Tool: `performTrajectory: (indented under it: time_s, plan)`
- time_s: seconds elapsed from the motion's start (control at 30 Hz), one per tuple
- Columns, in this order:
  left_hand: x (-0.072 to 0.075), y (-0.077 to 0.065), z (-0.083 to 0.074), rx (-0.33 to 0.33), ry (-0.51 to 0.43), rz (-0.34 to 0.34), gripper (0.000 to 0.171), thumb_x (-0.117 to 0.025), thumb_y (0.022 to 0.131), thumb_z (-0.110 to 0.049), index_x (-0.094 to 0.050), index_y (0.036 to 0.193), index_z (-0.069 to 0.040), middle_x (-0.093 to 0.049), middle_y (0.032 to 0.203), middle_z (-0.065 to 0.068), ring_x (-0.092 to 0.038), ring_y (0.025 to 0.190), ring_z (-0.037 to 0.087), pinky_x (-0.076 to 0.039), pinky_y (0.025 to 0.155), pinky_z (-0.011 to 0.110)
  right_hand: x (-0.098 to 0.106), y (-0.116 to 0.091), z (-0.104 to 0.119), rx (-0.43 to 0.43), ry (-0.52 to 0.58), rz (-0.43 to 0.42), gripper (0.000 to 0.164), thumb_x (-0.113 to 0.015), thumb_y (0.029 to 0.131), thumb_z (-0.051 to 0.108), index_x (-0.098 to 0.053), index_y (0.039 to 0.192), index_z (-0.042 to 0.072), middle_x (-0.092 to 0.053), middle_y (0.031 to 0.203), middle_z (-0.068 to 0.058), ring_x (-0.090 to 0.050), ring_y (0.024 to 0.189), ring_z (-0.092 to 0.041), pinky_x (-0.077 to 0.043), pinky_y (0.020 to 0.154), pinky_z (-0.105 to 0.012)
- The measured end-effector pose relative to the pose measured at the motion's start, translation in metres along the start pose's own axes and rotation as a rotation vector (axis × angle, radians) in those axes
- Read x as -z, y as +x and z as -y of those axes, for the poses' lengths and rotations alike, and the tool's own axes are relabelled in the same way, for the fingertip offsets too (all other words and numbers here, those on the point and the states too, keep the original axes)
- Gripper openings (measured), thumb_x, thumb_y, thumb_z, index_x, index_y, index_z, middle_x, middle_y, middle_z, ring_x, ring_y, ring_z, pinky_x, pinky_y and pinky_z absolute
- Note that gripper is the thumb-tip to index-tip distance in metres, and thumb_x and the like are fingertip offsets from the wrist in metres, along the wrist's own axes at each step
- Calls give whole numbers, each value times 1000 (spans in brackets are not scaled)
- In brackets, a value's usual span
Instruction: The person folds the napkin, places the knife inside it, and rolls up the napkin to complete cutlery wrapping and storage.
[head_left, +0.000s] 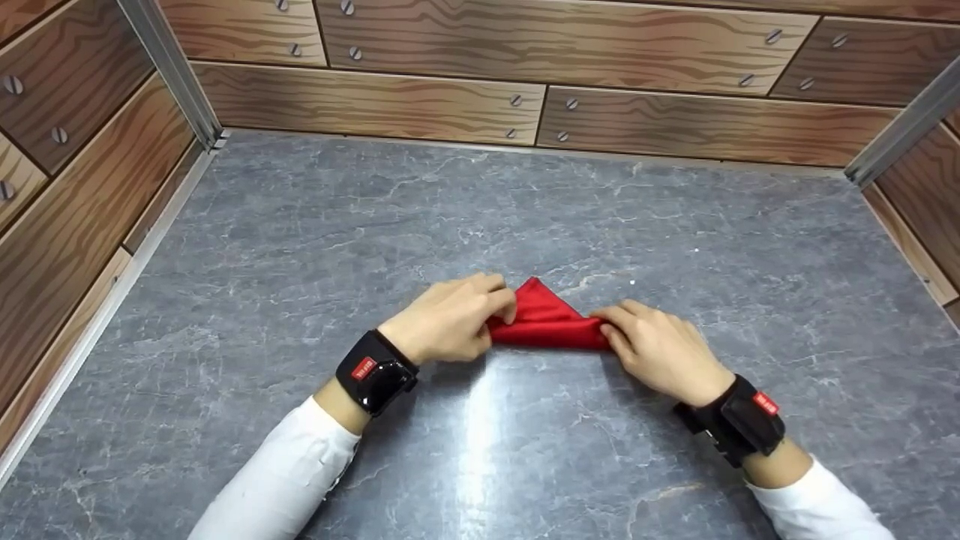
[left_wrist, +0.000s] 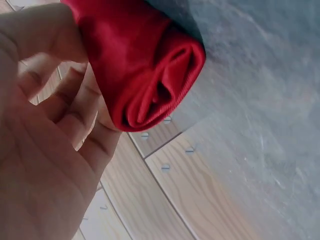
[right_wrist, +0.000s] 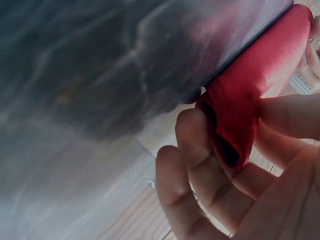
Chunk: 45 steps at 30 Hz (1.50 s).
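Observation:
A shiny red cloth (head_left: 551, 330) lies partly rolled on the grey marbled tabletop, its roll along the near side and one flat triangular corner pointing away. At the roll's left end, my left hand (head_left: 457, 315) holds it with curled fingers. The left wrist view shows the spiral of layers at that end of the cloth (left_wrist: 155, 85), beside the thumb and fingers. My right hand (head_left: 664, 349) grips the opposite end. In the right wrist view, thumb and fingers lie on both sides of the cloth (right_wrist: 235, 115), whose end is a hollow fold.
The grey marbled tabletop (head_left: 337, 210) spreads around the cloth. Wood-patterned panels (head_left: 450, 45) with printed screws stand behind and at both sides, joined by metal corner strips (head_left: 176, 67). Black wrist straps (head_left: 379, 371) sit on both wrists, below white sleeves.

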<state>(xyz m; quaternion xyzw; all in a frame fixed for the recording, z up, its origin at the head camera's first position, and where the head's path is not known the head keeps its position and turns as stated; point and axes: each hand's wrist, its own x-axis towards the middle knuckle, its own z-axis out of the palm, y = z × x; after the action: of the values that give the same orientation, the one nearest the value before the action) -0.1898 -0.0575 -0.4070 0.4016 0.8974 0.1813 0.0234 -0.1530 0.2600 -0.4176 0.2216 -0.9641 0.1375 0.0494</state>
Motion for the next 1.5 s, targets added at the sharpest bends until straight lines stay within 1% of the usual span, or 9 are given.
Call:
performTrajectory:
  time_s: [0.37,0.57,0.73,0.87,0.97,1.07,1.27,1.47,1.5]
  plan:
    - [3,0,-3,13,-15,15,23,-77,106,-2,-80,127,-11,-74,124,13,-78,110,34,-71,94,54,-1,0,-2,14,-41,-85,24,-79,110,13,-84,132,4,-81,109,-14,-77,90,-35,-66,72,-61]
    - [3,1,-3,27,-28,24,33,-70,107,6,-83,131,-12,-75,132,15,-81,116,38,-72,95,57,-5,3,-3,220,-66,-201,35,-84,98,-7,-84,131,5,-80,120,-16,-78,104,-37,-69,83,-54]
    - [2,2,-2,47,-36,15,36,-67,107,9,-84,132,-11,-75,134,16,-82,117,39,-72,95,58,-6,3,-3,366,-60,-167,43,-88,93,-9,-85,132,8,-80,129,-16,-80,113,-36,-70,94,-53]
    - [0,2,-2,44,-15,-1,33,-67,107,6,-84,130,-11,-75,131,16,-82,113,39,-73,93,57,-5,1,-3,342,-43,-103,43,-90,96,-1,-84,137,9,-80,133,-15,-80,118,-36,-70,98,-56]
    - [-27,11,24,21,27,-28,29,-73,109,-4,-85,131,-18,-74,128,8,-82,107,30,-73,88,52,-3,1,-3,323,-45,-68,47,-90,97,-1,-82,141,9,-79,136,-15,-81,120,-38,-69,101,-58]
    - [-30,12,29,15,41,-22,26,-81,108,-12,-85,132,-20,-74,128,7,-82,107,29,-73,89,52,-2,0,-3,318,-51,-34,52,-91,96,0,-79,146,9,-78,140,-16,-81,122,-39,-69,102,-60]
    - [2,0,0,58,39,46,37,-90,103,-10,-83,139,-14,-75,138,14,-83,121,39,-72,102,58,-1,1,-4,314,-49,-7,56,-92,97,1,-77,151,9,-78,145,-17,-80,126,-40,-68,106,-61]
    - [5,-1,-2,50,16,73,42,-93,99,-6,-84,139,-16,-76,140,14,-83,122,42,-71,104,61,1,0,-3,314,-29,-1,50,-92,98,3,-80,146,10,-80,141,-14,-80,123,-37,-69,103,-59]
    - [-5,3,6,32,24,62,42,-94,99,-9,-84,138,-17,-77,137,12,-83,119,40,-71,102,59,1,0,-3,312,-25,-1,49,-92,98,3,-80,145,10,-80,140,-13,-79,122,-36,-69,101,-58]
